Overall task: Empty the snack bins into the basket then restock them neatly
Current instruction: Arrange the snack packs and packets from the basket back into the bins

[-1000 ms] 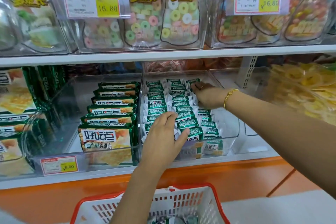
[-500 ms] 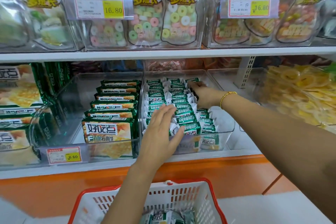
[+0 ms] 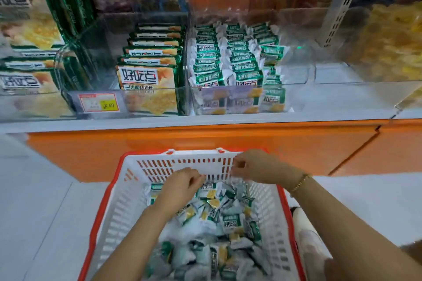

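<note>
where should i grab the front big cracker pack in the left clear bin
Pinch the front cracker pack by its top edge, coming down from above. It stands upright, its lower half sits behind the clear bin's front wall, and more packs stand close behind, so only the top is free.

We cannot tell whether the curled left hand or the right hand pinches any small green-and-white snack packet. The white slotted plastic basket with a red rim runs off the bottom edge. The red-and-yellow price label is too blurred for us to read fully. The yellow snacks are smeared and cut off at the right.
</note>
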